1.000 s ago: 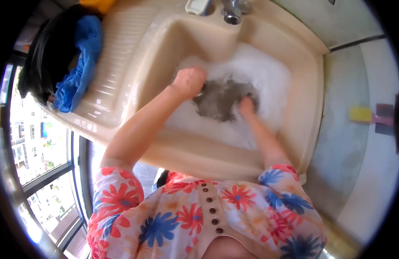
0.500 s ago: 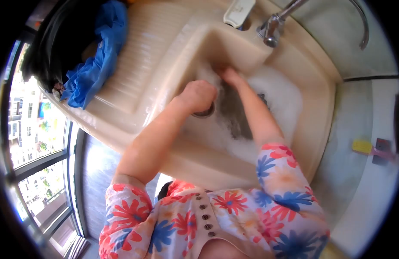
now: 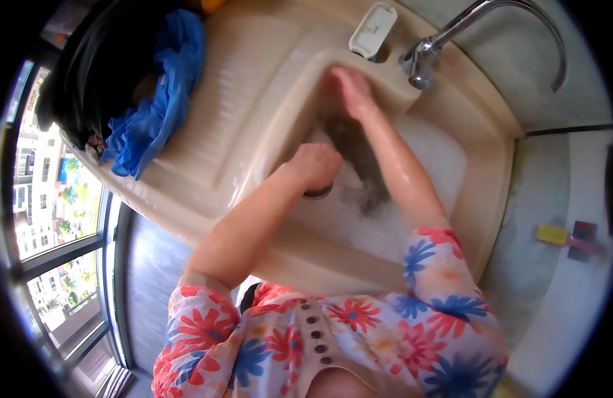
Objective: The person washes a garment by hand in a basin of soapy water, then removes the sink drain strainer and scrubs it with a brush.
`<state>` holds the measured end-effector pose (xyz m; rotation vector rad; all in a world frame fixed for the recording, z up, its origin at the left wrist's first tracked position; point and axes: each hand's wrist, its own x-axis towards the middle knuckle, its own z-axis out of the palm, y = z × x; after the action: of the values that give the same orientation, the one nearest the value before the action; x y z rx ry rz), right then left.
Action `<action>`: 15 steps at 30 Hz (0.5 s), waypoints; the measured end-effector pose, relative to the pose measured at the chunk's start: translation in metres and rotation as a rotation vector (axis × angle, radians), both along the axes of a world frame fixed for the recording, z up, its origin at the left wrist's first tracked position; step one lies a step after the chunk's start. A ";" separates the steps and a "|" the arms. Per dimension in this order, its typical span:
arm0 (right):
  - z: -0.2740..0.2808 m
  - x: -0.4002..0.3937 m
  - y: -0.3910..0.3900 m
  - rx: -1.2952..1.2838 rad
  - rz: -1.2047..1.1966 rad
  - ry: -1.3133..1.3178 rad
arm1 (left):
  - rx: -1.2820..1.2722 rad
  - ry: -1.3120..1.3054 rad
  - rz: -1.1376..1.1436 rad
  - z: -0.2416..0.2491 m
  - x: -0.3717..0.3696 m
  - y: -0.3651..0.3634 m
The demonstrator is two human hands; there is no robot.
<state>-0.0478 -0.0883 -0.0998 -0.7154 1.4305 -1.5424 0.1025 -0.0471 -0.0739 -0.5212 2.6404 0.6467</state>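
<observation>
My left hand (image 3: pixel 314 166) is closed in a fist over the left side of the sink basin (image 3: pixel 270 156). What it grips, if anything, is hidden; a pale patch, wet cloth or foam, shows beside it. Just below the fist is a dark, round-edged spot (image 3: pixel 317 194). At the far corner of the basin, above the water, my right hand (image 3: pixel 353 91) is open, its fingers stretched along the wall. White suds (image 3: pixel 435 156) float on the water, and the part between my arms looks dark and murky.
A chrome faucet (image 3: pixel 422 63) stands behind the basin, next to a white soap dish (image 3: pixel 373 30). On the ribbed washboard side (image 3: pixel 243 86) lie blue cloth (image 3: pixel 150 113) and a black container or bag (image 3: pixel 91 73). A yellow-headed brush (image 3: pixel 551 235) is at the right.
My right hand has risen out of the suds toward the basin's far wall, fingers now extended. My left fist has shifted slightly right and down in view. The camera view has shifted a little.
</observation>
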 end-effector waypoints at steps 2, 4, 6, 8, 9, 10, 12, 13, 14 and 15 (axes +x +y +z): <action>-0.028 0.005 -0.002 0.171 -0.008 -0.111 | -0.019 -0.037 -0.005 0.010 0.001 -0.001; -0.127 0.002 0.007 0.368 0.205 -0.021 | -0.011 -0.040 -0.015 0.009 0.001 0.001; -0.192 0.002 0.038 0.233 0.630 1.040 | 0.006 -0.015 -0.020 0.001 0.002 -0.002; -0.136 0.012 0.073 0.328 0.803 0.638 | 0.003 0.016 -0.004 0.000 0.006 -0.005; -0.137 0.000 0.084 0.366 0.808 0.629 | 0.008 0.036 0.000 0.000 0.007 -0.004; -0.139 -0.012 0.095 0.403 0.812 0.620 | -0.007 0.022 -0.003 0.001 0.006 -0.004; -0.166 -0.045 0.113 0.710 0.658 0.752 | -0.038 -0.007 -0.006 0.005 0.005 -0.004; -0.160 -0.046 0.106 0.654 0.592 0.773 | -0.015 0.054 0.047 0.010 0.005 -0.005; -0.143 -0.046 0.092 0.599 0.530 0.792 | 0.011 0.113 0.102 0.017 0.005 -0.008; -0.105 -0.041 0.077 0.468 0.490 0.447 | 0.037 0.169 0.160 0.019 0.004 -0.010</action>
<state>-0.0891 -0.0112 -0.2048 -1.0584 1.6939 -0.6586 0.1064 -0.0572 -0.0547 -0.7004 2.7569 0.8201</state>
